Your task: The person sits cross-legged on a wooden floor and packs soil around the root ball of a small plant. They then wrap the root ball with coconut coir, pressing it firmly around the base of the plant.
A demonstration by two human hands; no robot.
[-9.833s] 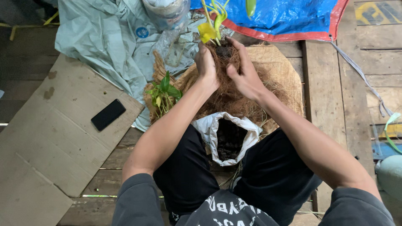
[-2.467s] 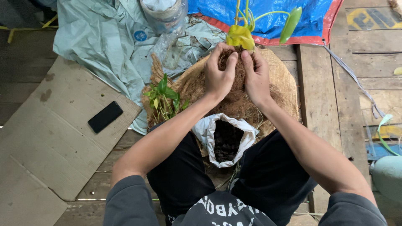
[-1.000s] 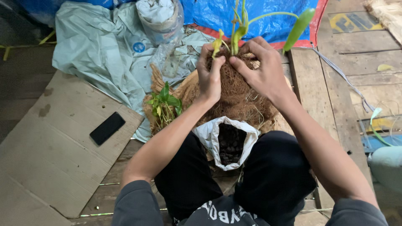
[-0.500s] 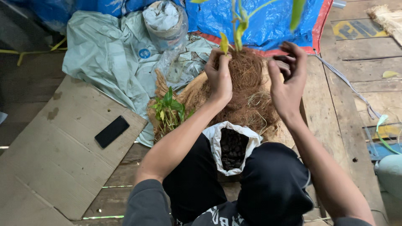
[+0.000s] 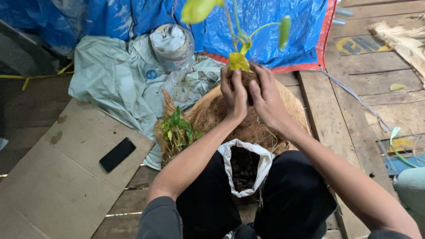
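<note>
Both my hands are cupped around a small brown root ball [image 5: 249, 79] of a plant with yellow-green leaves [image 5: 239, 61], held above a heap of brown coconut fibre [image 5: 248, 126]. My left hand [image 5: 233, 94] presses the ball from the left. My right hand [image 5: 265, 98] wraps it from the right. Long stems rise from the ball to a pale leaf [image 5: 197, 9] at the top edge. An open white bag of dark soil [image 5: 244, 167] stands between my knees.
A small leafy green plant [image 5: 177, 130] sits left of the fibre heap. A black phone [image 5: 117, 154] lies on flat cardboard [image 5: 53, 177] at the left. Pale green plastic sheeting [image 5: 115, 79], a rolled sack [image 5: 171, 44] and a blue tarp [image 5: 265, 26] lie beyond. Wooden planks [image 5: 367, 88] run along the right.
My right hand has come back in from the right and closed on the root ball with the left. The view has shifted, and the plant now sits more compactly between both hands.
</note>
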